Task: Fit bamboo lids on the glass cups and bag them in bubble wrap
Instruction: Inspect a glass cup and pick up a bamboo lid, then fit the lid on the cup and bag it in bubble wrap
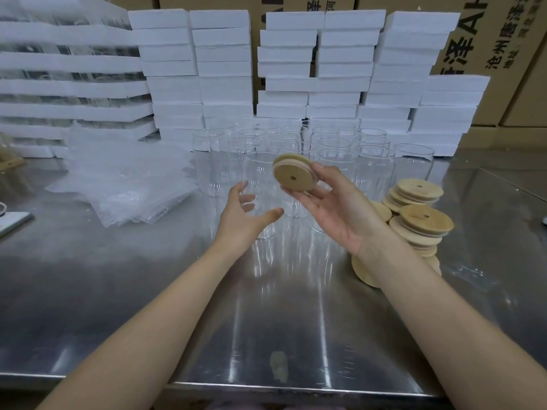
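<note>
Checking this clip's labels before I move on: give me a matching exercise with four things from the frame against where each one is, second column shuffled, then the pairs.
Things
1. bamboo lid
2. bubble wrap bags
3. spare lids
4. foam boxes

Places
A. stacked along the back of the steel table
B. heaped on the table's left part
C. pinched in the right hand, near the glass cup that the left hand wraps
D. piled on the table's right part, by the right forearm

Pairs: 1-C, 2-B, 3-D, 4-A
</note>
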The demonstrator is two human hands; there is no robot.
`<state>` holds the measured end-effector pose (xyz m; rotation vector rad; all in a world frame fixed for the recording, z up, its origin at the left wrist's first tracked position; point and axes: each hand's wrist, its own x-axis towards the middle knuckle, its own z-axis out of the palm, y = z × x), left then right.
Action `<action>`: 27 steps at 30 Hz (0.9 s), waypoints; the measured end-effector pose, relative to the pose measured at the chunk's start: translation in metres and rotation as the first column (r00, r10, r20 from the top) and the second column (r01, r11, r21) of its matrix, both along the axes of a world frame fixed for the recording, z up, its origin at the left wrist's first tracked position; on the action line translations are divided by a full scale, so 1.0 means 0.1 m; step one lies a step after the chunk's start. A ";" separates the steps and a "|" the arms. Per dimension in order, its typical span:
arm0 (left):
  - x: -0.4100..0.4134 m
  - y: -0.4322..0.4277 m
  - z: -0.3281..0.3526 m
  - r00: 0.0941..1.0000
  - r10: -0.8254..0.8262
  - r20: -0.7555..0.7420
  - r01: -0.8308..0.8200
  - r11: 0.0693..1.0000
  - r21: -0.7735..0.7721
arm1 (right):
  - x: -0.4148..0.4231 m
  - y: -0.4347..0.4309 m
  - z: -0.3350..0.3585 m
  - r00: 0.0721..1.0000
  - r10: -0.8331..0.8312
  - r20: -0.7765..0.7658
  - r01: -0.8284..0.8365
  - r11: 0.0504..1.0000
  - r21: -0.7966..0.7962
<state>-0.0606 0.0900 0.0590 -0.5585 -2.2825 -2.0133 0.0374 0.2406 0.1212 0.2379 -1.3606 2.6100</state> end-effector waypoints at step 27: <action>0.06 -0.03 -0.01 0.954 -0.296 -0.050 0.278 0.935 -0.219 | -0.34 -0.27 -0.18 0.599 -0.213 -0.772 0.799 0.108 0.591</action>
